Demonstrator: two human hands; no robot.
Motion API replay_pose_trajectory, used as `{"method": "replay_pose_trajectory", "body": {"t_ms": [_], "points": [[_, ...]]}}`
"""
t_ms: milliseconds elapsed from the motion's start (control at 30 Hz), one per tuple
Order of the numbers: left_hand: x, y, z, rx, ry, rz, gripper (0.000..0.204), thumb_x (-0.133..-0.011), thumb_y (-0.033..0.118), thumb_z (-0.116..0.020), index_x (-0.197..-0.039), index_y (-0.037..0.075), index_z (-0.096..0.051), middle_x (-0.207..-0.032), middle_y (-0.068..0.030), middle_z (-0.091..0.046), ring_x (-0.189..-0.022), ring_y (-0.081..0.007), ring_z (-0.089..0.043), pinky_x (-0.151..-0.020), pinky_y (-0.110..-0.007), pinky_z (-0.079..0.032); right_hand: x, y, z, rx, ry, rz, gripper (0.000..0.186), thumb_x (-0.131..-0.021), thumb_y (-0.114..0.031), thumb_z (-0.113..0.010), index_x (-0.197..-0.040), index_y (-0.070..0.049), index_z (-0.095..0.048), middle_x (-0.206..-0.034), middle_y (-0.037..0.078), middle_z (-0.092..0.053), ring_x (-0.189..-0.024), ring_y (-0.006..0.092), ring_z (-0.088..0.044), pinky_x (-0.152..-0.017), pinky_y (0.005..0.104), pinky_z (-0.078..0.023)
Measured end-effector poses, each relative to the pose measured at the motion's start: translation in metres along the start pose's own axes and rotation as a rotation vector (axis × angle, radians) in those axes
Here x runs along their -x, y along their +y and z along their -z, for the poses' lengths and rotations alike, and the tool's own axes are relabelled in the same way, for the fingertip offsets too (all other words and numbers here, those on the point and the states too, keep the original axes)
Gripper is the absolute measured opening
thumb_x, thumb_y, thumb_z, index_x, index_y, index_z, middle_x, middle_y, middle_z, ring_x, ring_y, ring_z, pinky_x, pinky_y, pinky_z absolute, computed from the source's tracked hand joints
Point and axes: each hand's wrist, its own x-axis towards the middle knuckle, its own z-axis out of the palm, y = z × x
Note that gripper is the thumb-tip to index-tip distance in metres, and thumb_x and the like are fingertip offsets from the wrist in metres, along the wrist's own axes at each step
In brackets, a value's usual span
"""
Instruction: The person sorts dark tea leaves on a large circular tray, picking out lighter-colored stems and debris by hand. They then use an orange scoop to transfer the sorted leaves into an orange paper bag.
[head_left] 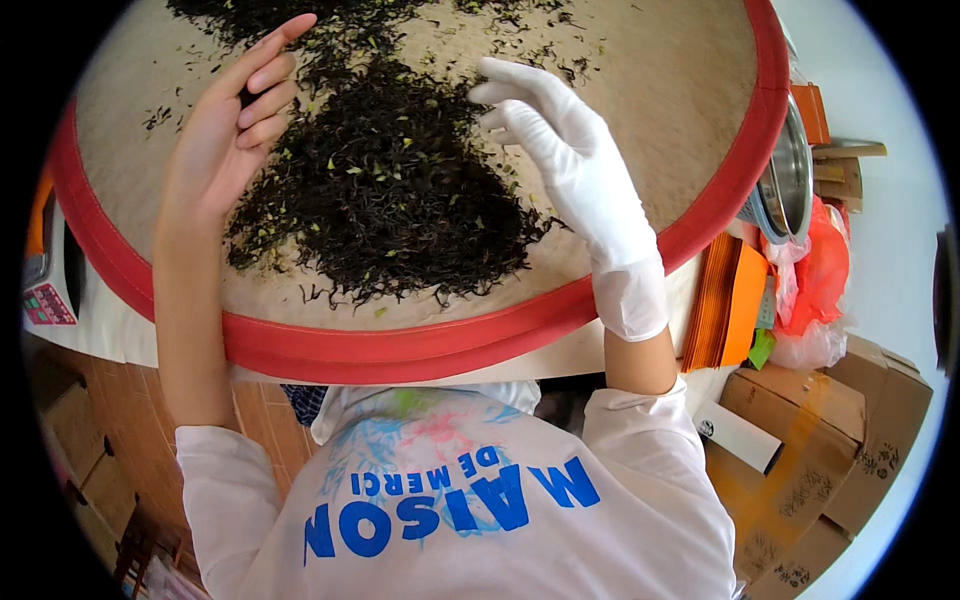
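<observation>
A heap of dark, twisted dried tea leaves (390,190), flecked with yellow-green bits, lies on a round tan cloth-lined tray (680,110) with a red padded rim. Over the heap's left side is my bare left hand (235,130). Its index finger points up and right, while the other fingers curl toward the palm. A dark spot shows between them; whether it is leaf in the hand cannot be made out. My right hand (555,140), in a white glove, hovers by the heap's right edge. Its fingers are loosely bent and apart, with nothing visible between them.
More tea leaves (350,20) spread at the tray's far side. To the right stand a metal bowl (795,175), orange folders (725,300), red and clear plastic bags (820,265) and cardboard boxes (800,400). A white tube (740,437) lies on one box.
</observation>
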Motion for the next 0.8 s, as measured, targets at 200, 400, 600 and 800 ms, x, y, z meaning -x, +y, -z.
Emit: {"method": "replay_pose_trajectory", "body": {"t_ms": [200,400,600,800], "points": [[-0.003,0.000,0.008,-0.015,0.057,0.029,0.035,-0.103,0.017,-0.043,-0.133,-0.001,-0.045,-0.072,0.0070,-0.032,-0.054,0.0001,-0.025,-0.041,-0.016,-0.022,0.023,0.012,0.017,0.510,-0.095,-0.102,0.062,-0.087,-0.038,-0.068,-0.131,0.002,-0.051,-0.115,0.020,-0.062,-0.107,0.0306,-0.060,-0.094,0.0345,-0.046],[-0.001,-0.001,0.005,0.005,0.032,0.023,0.034,-0.103,0.018,-0.044,-0.131,-0.001,-0.047,-0.072,0.0073,-0.032,-0.054,0.0004,-0.025,-0.040,-0.015,-0.023,0.054,0.004,-0.017,0.981,-0.245,-0.014,0.095,-0.069,-0.027,-0.081,-0.145,0.000,-0.031,-0.118,0.019,-0.054,-0.109,0.0371,-0.053,-0.090,0.0423,-0.047],[-0.001,-0.001,0.008,0.030,0.016,0.010,0.034,-0.103,0.017,-0.044,-0.131,-0.001,-0.047,-0.072,0.0071,-0.032,-0.053,0.0004,-0.025,-0.040,-0.015,-0.023,0.049,0.007,-0.021,0.732,-0.216,-0.107,0.075,-0.076,-0.014,-0.074,-0.141,-0.004,-0.039,-0.113,0.021,-0.056,-0.104,0.0368,-0.056,-0.093,0.0392,-0.046],[0.001,0.000,0.005,0.001,0.034,-0.010,0.034,-0.103,0.017,-0.043,-0.131,-0.002,-0.046,-0.072,0.0072,-0.032,-0.053,0.0003,-0.025,-0.040,-0.015,-0.024,0.045,-0.007,-0.018,0.720,-0.184,-0.071,0.057,-0.081,-0.018,-0.072,-0.132,-0.004,-0.050,-0.111,0.019,-0.058,-0.104,0.0348,-0.057,-0.090,0.0390,-0.046]]}}
